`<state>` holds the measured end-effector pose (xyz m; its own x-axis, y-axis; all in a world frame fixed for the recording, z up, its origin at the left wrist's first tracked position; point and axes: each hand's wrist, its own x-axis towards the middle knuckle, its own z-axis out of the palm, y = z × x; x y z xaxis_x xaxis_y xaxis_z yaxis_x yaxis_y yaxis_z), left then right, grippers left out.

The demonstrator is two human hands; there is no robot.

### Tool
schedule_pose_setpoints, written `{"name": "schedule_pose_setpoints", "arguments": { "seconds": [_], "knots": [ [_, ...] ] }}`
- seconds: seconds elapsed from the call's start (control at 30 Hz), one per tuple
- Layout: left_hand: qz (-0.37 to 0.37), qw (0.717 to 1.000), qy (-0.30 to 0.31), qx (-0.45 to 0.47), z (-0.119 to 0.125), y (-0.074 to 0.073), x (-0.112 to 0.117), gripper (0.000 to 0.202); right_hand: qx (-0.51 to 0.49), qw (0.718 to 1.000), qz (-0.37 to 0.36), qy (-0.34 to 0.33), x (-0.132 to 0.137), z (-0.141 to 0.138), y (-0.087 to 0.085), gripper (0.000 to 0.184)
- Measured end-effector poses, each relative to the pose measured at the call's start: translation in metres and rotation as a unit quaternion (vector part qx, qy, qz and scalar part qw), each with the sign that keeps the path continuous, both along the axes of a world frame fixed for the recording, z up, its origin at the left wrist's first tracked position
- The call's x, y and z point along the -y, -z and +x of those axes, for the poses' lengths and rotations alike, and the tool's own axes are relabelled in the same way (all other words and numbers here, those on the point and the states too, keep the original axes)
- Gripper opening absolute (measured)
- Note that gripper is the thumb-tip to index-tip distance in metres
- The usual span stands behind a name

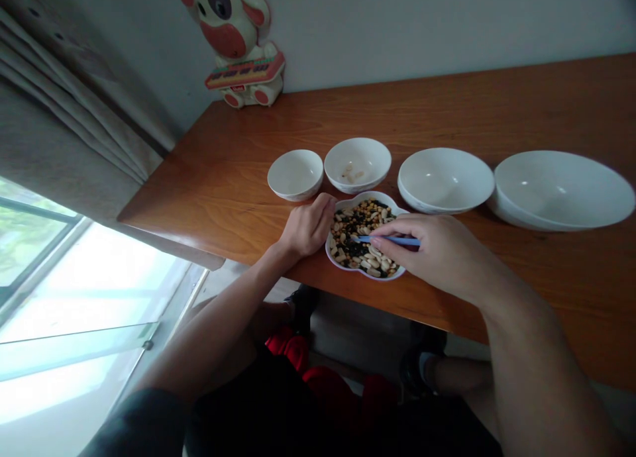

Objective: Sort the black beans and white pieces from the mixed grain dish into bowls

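Flower-shaped dish [370, 195] at near bench [497, 106] edge, filled with mixed beans [355, 222], pale, yellow, black. Right hand [437, 255] at dish's 3 o'clock, fingers pinched on thin blue tool [392, 240], tip over beans. Left hand [305, 228] at 9 o'clock, half-curled, holding nothing, resting against dish rim. White bowls in row beyond: small bowl [295, 174] at 10 o'clock, second bowl [372, 155] at 12 o'clock with few pale pieces, third bowl [446, 179] at 2 o'clock, largest bowl [559, 189] far right.
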<state>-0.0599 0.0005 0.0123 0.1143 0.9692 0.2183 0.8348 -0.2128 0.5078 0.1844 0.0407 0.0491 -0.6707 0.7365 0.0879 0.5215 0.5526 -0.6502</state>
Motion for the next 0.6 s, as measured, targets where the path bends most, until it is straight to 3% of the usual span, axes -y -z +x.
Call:
{"name": "schedule_pose_setpoints", "arguments": {
  "seconds": [0.33,0.6],
  "knots": [
    [-0.015,1.0,-0.016,-0.015,0.0015,-0.0024,0.0008,0.028,-0.006,1.0,0.012,-0.014,0.0007,0.0005,-0.0042,0.02],
    [-0.022,1.0,-0.001,-0.005,0.0002,-0.0064,0.0,0.026,-0.013,0.999,-0.028,-0.015,-0.0007,0.0006,-0.0065,0.019]
  ]
}}
